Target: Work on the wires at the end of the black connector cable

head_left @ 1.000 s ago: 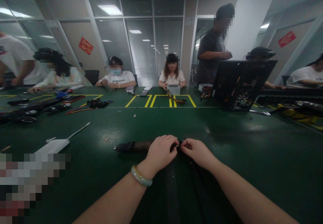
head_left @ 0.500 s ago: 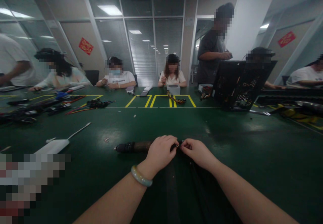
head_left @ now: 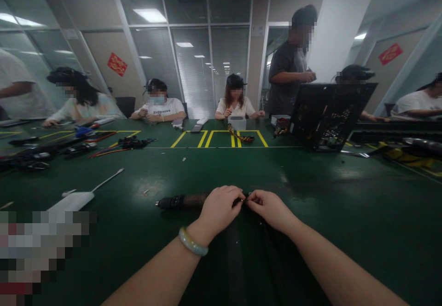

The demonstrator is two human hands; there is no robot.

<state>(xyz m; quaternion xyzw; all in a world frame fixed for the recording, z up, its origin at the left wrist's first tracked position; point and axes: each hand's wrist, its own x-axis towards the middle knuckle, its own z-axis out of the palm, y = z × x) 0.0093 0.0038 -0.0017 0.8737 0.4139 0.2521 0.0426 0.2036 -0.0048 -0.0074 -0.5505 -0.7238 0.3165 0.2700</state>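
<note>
A dark, drill-like tool (head_left: 188, 201) with a narrow metal tip lies sideways on the green tabletop, its tip to the left. My left hand (head_left: 223, 207) covers the tool's right end, with a pale bangle (head_left: 193, 242) on the wrist. Its thumb and fingers pinch together over something small and dark. Close beside it, my right hand (head_left: 265, 204) has thumb and forefinger pressed together, almost meeting the left fingertips. A tiny shiny bit shows between the two hands; what either one holds is too small to make out.
At left lie a white adapter (head_left: 74, 201) with a short cable and, farther off, bundled cables (head_left: 127, 142). A black computer case (head_left: 328, 117) stands at back right. Across the table, a person handles something near a grey box (head_left: 237, 123). Small scraps (head_left: 146, 192) dot the tabletop (head_left: 207, 170).
My hands stay in nearly the same place, still pinching close together. Across the table, the person by the grey box has moved a hand out to the right.
</note>
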